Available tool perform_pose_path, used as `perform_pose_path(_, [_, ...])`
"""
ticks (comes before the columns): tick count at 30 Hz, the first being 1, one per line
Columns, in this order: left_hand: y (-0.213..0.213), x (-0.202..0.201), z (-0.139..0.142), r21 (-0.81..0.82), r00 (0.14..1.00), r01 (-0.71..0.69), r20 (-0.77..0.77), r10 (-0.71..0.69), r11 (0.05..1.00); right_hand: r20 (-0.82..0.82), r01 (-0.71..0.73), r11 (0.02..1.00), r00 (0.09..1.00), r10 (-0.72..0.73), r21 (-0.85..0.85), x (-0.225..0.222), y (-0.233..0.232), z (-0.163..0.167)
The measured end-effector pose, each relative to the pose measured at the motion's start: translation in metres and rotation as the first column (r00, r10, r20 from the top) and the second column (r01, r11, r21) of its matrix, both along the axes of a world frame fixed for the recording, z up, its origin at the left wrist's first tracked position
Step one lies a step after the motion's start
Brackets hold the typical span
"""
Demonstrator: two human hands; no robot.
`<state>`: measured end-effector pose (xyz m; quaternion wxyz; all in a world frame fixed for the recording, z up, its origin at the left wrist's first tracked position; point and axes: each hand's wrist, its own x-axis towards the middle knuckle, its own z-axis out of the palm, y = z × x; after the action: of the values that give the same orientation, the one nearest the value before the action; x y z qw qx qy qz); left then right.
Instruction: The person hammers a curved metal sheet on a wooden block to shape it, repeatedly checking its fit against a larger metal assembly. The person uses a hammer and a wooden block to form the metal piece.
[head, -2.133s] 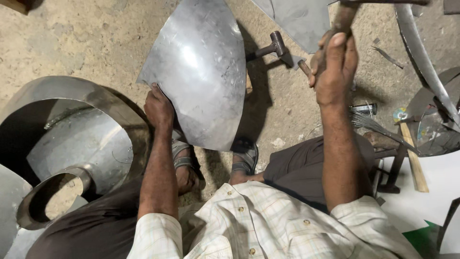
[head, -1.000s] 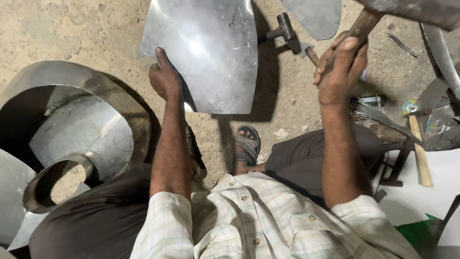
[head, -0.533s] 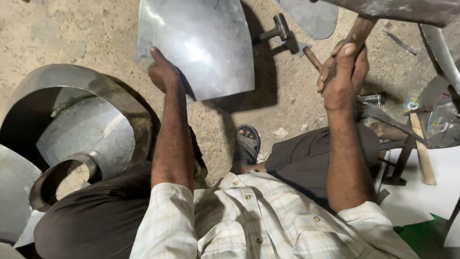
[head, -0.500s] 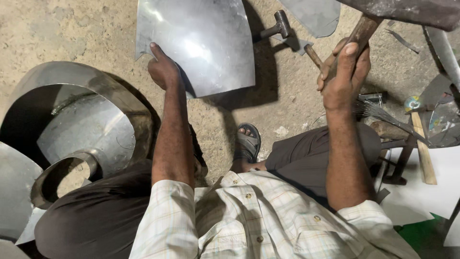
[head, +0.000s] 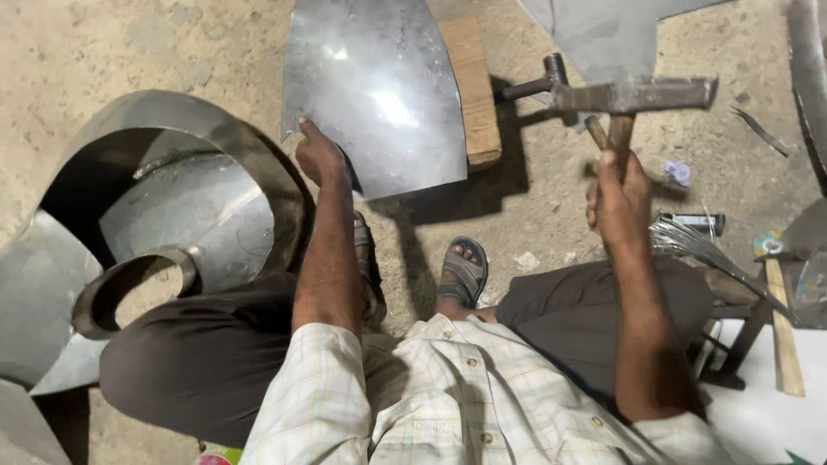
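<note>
Metal sheet [head: 372, 90] | left hand [head: 319, 157] grips its lower edge | right hand [head: 618, 196] clenches raised hammer [head: 633, 95]

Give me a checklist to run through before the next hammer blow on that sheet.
1. Right hand gripping the hammer handle: ok.
2. Left hand holding the curved metal sheet at its lower left edge: ok.
3. Wooden block under the sheet's right edge: ok.
4. Left fingers away from the block: ok.
5. Sandalled foot out from under the sheet: ok.
6. Hammer head tight on its handle: cannot tell.
</note>
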<state>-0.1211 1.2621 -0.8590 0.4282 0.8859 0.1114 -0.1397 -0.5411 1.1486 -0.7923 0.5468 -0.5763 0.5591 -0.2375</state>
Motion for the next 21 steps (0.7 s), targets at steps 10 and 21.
perform_pose_path(10, [0.042,0.067,-0.044,0.065,0.99,0.104,-0.099,-0.097,0.992,0.066,-0.228,0.958,0.968,0.243,-0.175,0.07,0.041,0.023])
perform_pose_path(21, [0.072,0.075,-0.113,-0.007,0.988,0.102,-0.113,-0.102,0.995,0.301,-0.232,0.648,0.74,0.602,-0.725,0.176,0.009,0.016])
